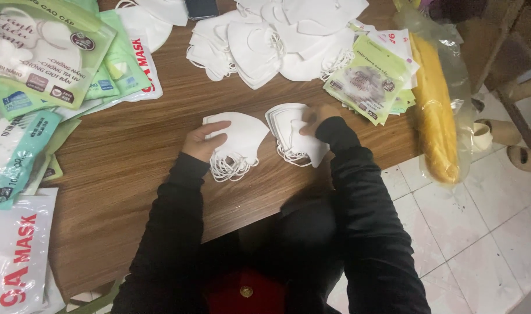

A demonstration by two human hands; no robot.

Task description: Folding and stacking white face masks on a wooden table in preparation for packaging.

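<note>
Two small stacks of white folded face masks lie on the brown wooden table in front of me. My left hand grips the left stack, whose ear loops hang toward me. My right hand rests on the right stack, fingers pressed on its top mask. Both arms wear black sleeves.
A large loose heap of white masks lies at the table's far side. Green printed mask packets sit to the right, more green and white packets to the left. A yellow roll in clear plastic hangs over the right edge above the white tiled floor.
</note>
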